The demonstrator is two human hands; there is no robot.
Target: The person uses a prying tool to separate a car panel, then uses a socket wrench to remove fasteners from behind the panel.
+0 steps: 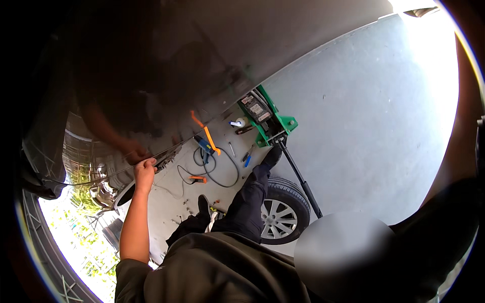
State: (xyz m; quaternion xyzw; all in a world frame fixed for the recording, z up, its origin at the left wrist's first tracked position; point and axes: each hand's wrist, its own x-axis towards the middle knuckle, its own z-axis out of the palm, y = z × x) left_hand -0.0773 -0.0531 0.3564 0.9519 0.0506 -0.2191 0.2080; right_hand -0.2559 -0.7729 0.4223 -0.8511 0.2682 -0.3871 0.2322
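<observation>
My left hand is closed at the lower edge of a dark, glossy car body panel, fingers curled against the rim. The panel mirrors the hand and arm. A dark sleeve and forearm rise along the right rim of the picture; my right hand does not show. On the floor beyond my feet lie a blue and black corded tool, a bent orange bar and a small orange device with a thin cable.
A green floor jack reaches under the car, its black handle slanting past a loose wheel by my leg. Nearby are a blue-handled tool and a white bottle. Small parts lie around my shoe. A blurred patch hides the lower right.
</observation>
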